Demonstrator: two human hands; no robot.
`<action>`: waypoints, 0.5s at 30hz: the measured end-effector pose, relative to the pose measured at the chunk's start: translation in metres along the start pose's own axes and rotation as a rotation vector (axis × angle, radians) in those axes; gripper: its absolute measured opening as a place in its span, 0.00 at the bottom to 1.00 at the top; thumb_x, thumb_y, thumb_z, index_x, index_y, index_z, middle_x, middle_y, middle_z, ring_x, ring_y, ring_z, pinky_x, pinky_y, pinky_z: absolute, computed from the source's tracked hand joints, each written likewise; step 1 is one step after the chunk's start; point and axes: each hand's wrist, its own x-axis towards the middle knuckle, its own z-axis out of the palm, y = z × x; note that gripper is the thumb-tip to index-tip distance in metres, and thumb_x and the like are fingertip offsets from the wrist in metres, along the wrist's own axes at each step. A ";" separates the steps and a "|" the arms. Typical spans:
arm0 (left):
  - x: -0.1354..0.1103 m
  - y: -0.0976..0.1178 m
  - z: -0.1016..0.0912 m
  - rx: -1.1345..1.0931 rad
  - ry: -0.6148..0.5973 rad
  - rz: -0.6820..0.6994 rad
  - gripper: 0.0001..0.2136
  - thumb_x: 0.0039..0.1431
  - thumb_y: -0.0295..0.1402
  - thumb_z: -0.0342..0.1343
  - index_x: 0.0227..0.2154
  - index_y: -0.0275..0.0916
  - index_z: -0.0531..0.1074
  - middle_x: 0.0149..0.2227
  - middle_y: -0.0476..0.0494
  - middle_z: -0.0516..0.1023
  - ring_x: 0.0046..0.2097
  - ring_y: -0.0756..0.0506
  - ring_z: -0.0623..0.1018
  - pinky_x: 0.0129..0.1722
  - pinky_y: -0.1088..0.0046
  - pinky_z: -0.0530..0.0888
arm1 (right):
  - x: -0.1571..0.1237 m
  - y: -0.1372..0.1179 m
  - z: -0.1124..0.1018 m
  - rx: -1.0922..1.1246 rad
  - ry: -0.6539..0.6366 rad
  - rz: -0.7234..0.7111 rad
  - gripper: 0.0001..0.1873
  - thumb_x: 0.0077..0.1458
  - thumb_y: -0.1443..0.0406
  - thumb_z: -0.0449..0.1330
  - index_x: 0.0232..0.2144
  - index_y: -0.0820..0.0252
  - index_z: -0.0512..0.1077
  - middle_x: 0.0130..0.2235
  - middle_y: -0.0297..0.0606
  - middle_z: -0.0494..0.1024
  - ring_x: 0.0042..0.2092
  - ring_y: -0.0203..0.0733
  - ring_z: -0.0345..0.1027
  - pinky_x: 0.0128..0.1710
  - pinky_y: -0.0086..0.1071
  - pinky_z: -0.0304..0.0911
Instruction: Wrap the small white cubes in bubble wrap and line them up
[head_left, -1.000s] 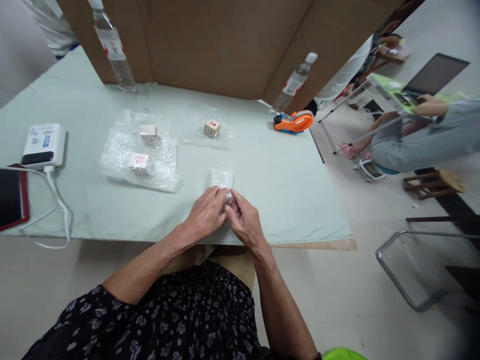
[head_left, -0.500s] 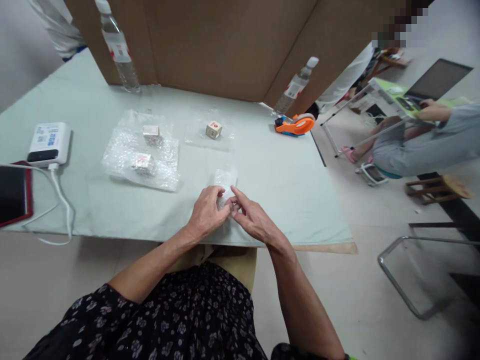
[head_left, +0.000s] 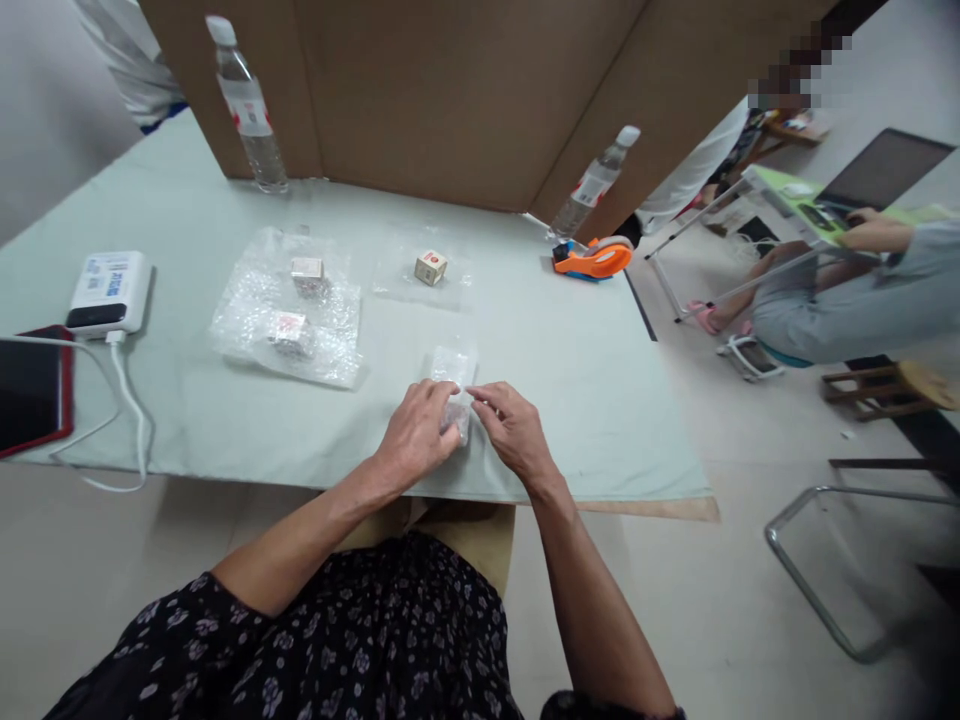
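Head view: packet [head_left: 454, 366] near my tabletop [head_left: 600, 400] front edge, left fingers [head_left: 442, 388] spread over it; whether right fingers [head_left: 493, 391] pinch it, I can't tell. Slack pressure might unwrap it.

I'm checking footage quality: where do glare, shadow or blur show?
Head view: whitish glints on the clear bubble-wrap sheet; same head view: soft shadow on the pale green cloth beside the bare left hand; head view again: the brown wooden stool at far right looks smeared and stretched.
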 end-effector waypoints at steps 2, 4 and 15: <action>0.001 0.001 -0.003 0.027 -0.033 0.029 0.21 0.56 0.26 0.52 0.54 0.42 0.68 0.44 0.42 0.72 0.47 0.41 0.70 0.51 0.60 0.72 | 0.006 0.002 0.005 -0.055 -0.064 -0.016 0.14 0.60 0.68 0.54 0.41 0.55 0.78 0.37 0.38 0.77 0.41 0.41 0.71 0.42 0.35 0.67; 0.002 0.001 -0.006 0.047 -0.077 0.040 0.22 0.56 0.26 0.52 0.54 0.44 0.69 0.42 0.43 0.71 0.46 0.41 0.71 0.49 0.61 0.72 | 0.009 0.003 0.008 -0.075 -0.102 -0.002 0.14 0.60 0.68 0.53 0.39 0.55 0.79 0.35 0.38 0.77 0.39 0.41 0.72 0.41 0.35 0.67; 0.008 0.001 -0.007 0.031 -0.127 -0.010 0.13 0.55 0.29 0.53 0.42 0.38 0.77 0.42 0.40 0.70 0.48 0.39 0.72 0.50 0.61 0.74 | 0.039 0.021 0.006 0.310 0.014 0.513 0.24 0.51 0.53 0.61 0.44 0.64 0.74 0.34 0.40 0.78 0.28 0.39 0.71 0.24 0.30 0.61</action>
